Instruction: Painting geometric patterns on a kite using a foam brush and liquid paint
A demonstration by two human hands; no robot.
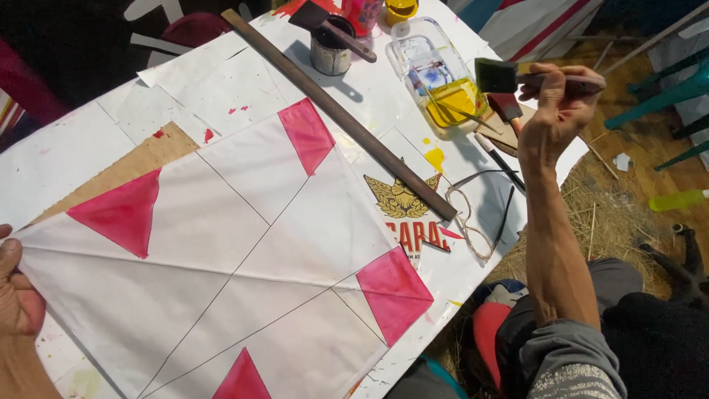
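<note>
The brush (496, 75) is gripped firmly in our right hand (555, 103), raised above the yellow paint tray (413, 46), while our left hand (16, 295) presses flat on the cloth's (244, 281) corner, holding nothing.

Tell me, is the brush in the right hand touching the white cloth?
No. The right hand holds the brush up over the paint tray, clear of the white cloth.

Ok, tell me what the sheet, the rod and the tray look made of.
Sheet: thin white fabric or paper, matte; it creases softly.
Rod: dark brown wood, dull, probably.
Tray: clear glossy plastic; paint shows through it.
</note>
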